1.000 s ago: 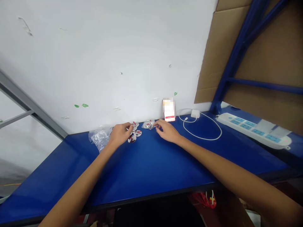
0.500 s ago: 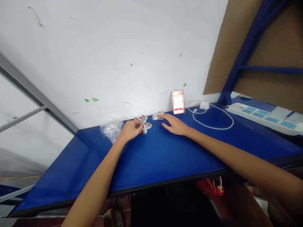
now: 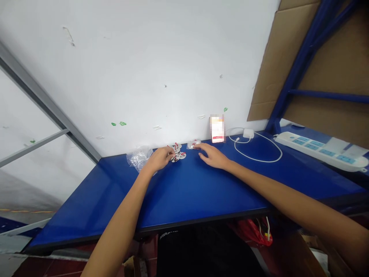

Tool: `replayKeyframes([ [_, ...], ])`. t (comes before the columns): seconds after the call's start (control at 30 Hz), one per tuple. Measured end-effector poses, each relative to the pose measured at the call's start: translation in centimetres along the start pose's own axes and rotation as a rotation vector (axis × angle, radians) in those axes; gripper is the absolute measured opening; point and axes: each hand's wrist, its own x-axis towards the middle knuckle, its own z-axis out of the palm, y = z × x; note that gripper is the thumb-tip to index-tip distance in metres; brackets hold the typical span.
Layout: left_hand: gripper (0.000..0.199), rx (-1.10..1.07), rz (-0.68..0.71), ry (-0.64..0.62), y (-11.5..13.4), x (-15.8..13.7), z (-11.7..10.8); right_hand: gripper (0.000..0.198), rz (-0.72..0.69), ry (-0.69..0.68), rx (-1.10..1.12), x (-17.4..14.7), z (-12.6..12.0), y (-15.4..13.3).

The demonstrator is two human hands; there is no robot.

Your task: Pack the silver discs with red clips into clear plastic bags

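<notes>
More widely now, spreads right hand (image 3: pixel 213 156), leaving packet (image 3: pixel 191 144) unpinched at table (image 3: pixel 184 188) back edge; curls left hand (image 3: pixel 159 159), hold unclear, at discs (image 3: pixel 181 155).

Tabletop (image 3: pixel 187 188), blue with black edge (image 3: pixel 201 222); discs (image 3: pixel 182 156), pale and red; power strip (image 3: pixel 319 153), white with light-blue sockets (image 3: pixel 328 152).

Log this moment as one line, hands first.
left hand: at round discs | right hand: index finger at clear packet | phone: upright by wall
</notes>
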Motion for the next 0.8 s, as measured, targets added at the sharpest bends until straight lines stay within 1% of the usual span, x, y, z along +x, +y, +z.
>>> replayKeyframes([
  [0.1,0.021,-0.035,0.007,0.040,0.4,0.1,0.7,0.042,-0.051,-0.041,0.000,-0.1,0.4,-0.3],
  [0.2,0.019,-0.040,0.018,-0.020,1.1,0.1,1.5,0.038,-0.100,-0.108,0.007,-0.1,0.8,-0.3],
  [0.27,0.021,-0.039,0.020,-0.051,1.5,0.2,1.6,0.036,-0.122,-0.149,0.009,0.0,0.8,-0.2],
  [0.3,0.022,-0.026,0.017,-0.039,1.6,0.2,1.3,0.035,-0.127,-0.162,0.010,0.0,0.8,-0.1],
  [0.37,0.026,0.037,-0.027,0.055,1.6,0.0,0.0,0.033,-0.133,-0.173,0.018,0.1,0.6,0.1],
  [0.4,0.028,0.099,-0.080,0.126,1.3,-0.2,-0.9,0.033,-0.137,-0.175,0.026,0.1,0.4,0.1],
  [0.43,0.030,0.165,-0.178,0.201,0.9,-0.5,-2.1,0.033,-0.142,-0.176,0.034,0.2,0.3,0.2],
  [0.47,0.032,0.230,-0.294,0.242,0.4,-0.9,-3.3,0.033,-0.146,-0.177,0.041,0.2,0.3,0.2],
  [0.5,0.034,0.306,-0.427,0.247,-0.3,-1.4,-4.4,0.032,-0.151,-0.178,0.046,0.2,0.2,0.2],
  [0.53,0.038,0.380,-0.537,0.186,-1.0,-1.9,-5.5,0.031,-0.150,-0.178,0.045,0.3,0.2,0.2],
  [0.57,0.043,0.420,-0.626,0.051,-1.7,-2.3,-6.4,0.030,-0.146,-0.181,0.040,0.3,0.2,0.2],
  [0.6,0.047,0.421,-0.671,-0.120,-2.4,-2.7,-7.0,0.029,-0.144,-0.184,0.037,0.4,0.2,0.3],
  [0.63,0.055,0.405,-0.682,-0.293,-3.0,-3.0,-7.4,0.028,-0.138,-0.188,0.037,0.4,0.2,0.3],
  [0.67,0.066,0.414,-0.692,-0.391,-3.4,-3.2,-7.5,0.028,-0.135,-0.193,0.039,0.5,0.2,0.4],
  [0.7,0.076,0.417,-0.695,-0.457,-3.7,-3.2,-7.3,0.027,-0.138,-0.195,0.044,0.5,0.2,0.5],
  [0.73,0.085,0.417,-0.700,-0.487,-3.9,-3.1,-7.0,0.027,-0.139,-0.198,0.048,0.5,0.1,0.5],
  [0.8,0.093,0.402,-0.716,-0.483,-4.0,-2.9,-6.3,0.027,-0.137,-0.203,0.049,0.6,0.1,0.6],
])
